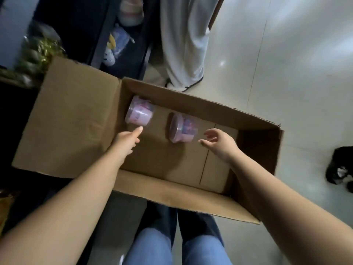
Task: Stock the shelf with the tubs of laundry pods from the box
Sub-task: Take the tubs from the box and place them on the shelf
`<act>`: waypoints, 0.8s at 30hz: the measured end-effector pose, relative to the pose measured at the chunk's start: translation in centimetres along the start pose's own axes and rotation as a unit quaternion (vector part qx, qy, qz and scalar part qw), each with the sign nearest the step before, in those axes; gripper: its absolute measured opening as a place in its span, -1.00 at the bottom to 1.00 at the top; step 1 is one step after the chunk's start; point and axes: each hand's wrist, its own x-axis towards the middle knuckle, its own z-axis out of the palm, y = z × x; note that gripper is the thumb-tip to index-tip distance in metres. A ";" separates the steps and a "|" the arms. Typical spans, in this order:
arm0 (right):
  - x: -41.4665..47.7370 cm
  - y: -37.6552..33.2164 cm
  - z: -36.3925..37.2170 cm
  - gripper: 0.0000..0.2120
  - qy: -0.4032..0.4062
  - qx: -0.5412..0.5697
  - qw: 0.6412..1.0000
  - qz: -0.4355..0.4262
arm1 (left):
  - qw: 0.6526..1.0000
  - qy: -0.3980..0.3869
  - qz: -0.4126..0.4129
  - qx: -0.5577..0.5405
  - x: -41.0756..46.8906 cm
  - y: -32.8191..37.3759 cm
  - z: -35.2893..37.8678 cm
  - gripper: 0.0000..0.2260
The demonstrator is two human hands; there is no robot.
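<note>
An open cardboard box (214, 109) lies on the floor in front of me. Two pink tubs of laundry pods lie on their sides inside it: one tub (139, 112) in the far left corner, the other tub (182, 129) near the middle. My left hand (129, 139) reaches into the box with fingers extended, its fingertips just short of the left tub. My right hand (216, 142) hovers open just right of the middle tub, fingers spread and curled toward it. Neither hand holds anything.
A dark shelf unit (122, 41) with packaged goods stands beyond the box at upper left. Another person in light trousers (183, 44) stands beside it. The box's left flap (72, 119) lies open. A black object (342, 165) sits on the pale floor at right.
</note>
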 end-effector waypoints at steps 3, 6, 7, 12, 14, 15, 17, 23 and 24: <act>5.9 0.4 2.9 -0.42 -0.033 -0.048 0.998 -0.033 | 0.997 0.005 -0.043 -0.071 5.6 -0.2 1.6 -0.51; 10.7 0.7 5.3 -0.29 -0.074 -0.061 0.995 -0.032 | 0.988 0.036 -0.068 -0.137 10.3 -0.4 3.4 -0.24; 12.0 1.0 6.1 -0.26 -0.105 -0.054 0.993 -0.027 | 0.983 0.052 -0.068 -0.160 11.6 -0.2 4.0 -0.23; 15.7 1.0 7.3 0.14 -0.116 -0.220 0.967 -0.061 | 0.973 0.051 -0.052 -0.218 15.9 -0.2 6.4 -0.38; 16.5 0.7 6.8 0.19 -0.118 -0.249 0.959 -0.065 | 0.961 0.057 -0.042 -0.268 16.1 -1.1 6.6 -0.17; 16.8 0.6 6.6 0.19 -0.117 -0.240 0.962 -0.052 | 0.956 0.068 -0.039 -0.284 15.9 -1.5 6.6 -0.05; 16.9 0.6 6.5 0.08 -0.112 -0.150 0.982 -0.003 | 0.946 0.084 -0.025 -0.312 15.3 -2.5 6.3 -0.04; 10.7 0.3 6.3 -0.57 -0.112 0.219 0.967 0.068 | 0.933 0.065 -0.045 -0.351 9.7 -5.1 4.2 -0.05; 9.1 -0.2 6.0 -0.56 -0.104 0.250 0.962 0.038 | 0.934 0.059 -0.029 -0.351 8.2 -5.6 3.4 -0.01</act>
